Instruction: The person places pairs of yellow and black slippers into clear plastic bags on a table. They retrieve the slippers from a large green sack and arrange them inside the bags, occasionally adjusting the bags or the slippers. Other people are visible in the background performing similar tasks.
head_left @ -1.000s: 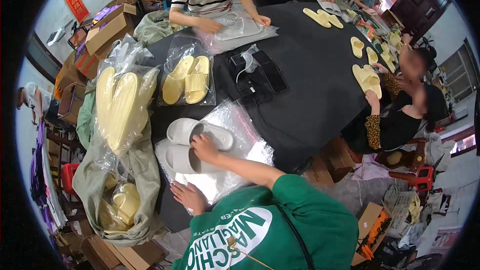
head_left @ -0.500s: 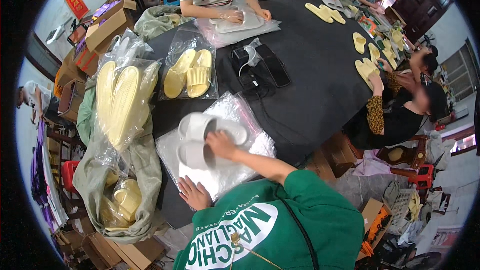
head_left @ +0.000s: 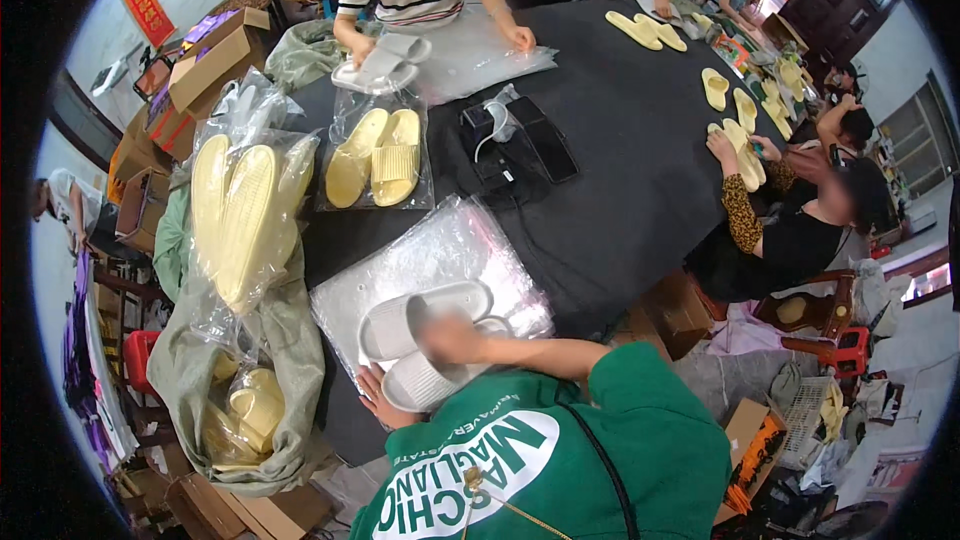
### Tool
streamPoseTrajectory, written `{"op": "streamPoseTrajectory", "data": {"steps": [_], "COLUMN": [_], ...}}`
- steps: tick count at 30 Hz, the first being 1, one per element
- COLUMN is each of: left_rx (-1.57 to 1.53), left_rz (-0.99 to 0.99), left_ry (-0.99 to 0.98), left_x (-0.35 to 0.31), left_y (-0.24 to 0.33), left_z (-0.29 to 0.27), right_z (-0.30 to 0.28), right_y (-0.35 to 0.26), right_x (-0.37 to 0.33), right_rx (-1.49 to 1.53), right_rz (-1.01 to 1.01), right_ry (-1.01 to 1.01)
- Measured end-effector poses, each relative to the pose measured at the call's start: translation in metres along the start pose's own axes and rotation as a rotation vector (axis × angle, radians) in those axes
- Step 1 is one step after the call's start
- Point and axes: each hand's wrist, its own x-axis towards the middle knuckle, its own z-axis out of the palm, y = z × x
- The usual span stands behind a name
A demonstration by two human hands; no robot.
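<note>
A pair of grey slippers (head_left: 388, 328) lies tilted over a stack of clear plastic bags (head_left: 425, 258) right in front of me. My right hand (head_left: 450, 340) grips the pair at the openings of the straps; its fingers are smeared and partly hidden. The near slipper reaches over the bags' near edge, close to my green top. Beside that slipper's toe, my left hand (head_left: 380, 402) rests at the near left corner of the stack with its visible fingers stretched out, holding nothing. Part of this hand is behind the slipper.
Bagged yellow slippers (head_left: 375, 158) and a black device with a cable (head_left: 515, 135) lie beyond the stack on the black table (head_left: 620, 200). At left stands a sack (head_left: 180, 360) with more bagged yellow slippers. Across the table a person handles grey slippers (head_left: 388, 65); others work at right.
My right hand has drawn the grey slippers toward me and turned them. My left hand has shifted slightly nearer. The person opposite has lifted grey slippers off the plastic bags, to the left.
</note>
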Motion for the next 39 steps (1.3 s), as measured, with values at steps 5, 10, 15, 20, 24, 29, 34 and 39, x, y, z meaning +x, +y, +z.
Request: {"op": "streamPoseTrajectory", "data": {"steps": [5, 10, 15, 20, 24, 29, 34, 39], "left_rx": [0.042, 0.020, 0.028, 0.013, 0.015, -0.011, 0.032, 0.005], "left_rz": [-0.080, -0.068, -0.069, -0.047, -0.028, -0.021, -0.045, -0.052], "left_ry": [0.085, 0.112, 0.094, 0.087, 0.103, 0.087, 0.080, 0.052], "left_x": [-0.002, -0.001, 0.003, 0.002, -0.002, 0.004, 0.002, -0.001], "left_y": [0.004, 0.014, 0.013, 0.011, 0.002, 0.007, 0.006, 0.000], "left_z": [0.006, -0.002, -0.003, 0.000, 0.001, -0.002, -0.005, 0.003], "right_z": [0.011, -0.002, -0.070, -0.166, -0.230, -0.315, -0.278, -0.156], "right_y": [0.045, 0.098, 0.093, 0.077, 0.147, 0.264, 0.191, 0.091], "right_x": [0.018, 0.039, 0.068, 0.080, 0.043, -0.046, 0.003, 0.053], "right_rx": [-0.131, -0.195, -0.079, -0.196, -0.373, -0.836, -0.585, -0.126], "right_rz": [0.143, 0.507, 0.623, 0.519, 0.560, 0.897, 0.594, 0.508], "right_ry": [-0.044, 0.159, 0.353, 0.564, 0.592, 0.796, 0.756, 0.330]}}
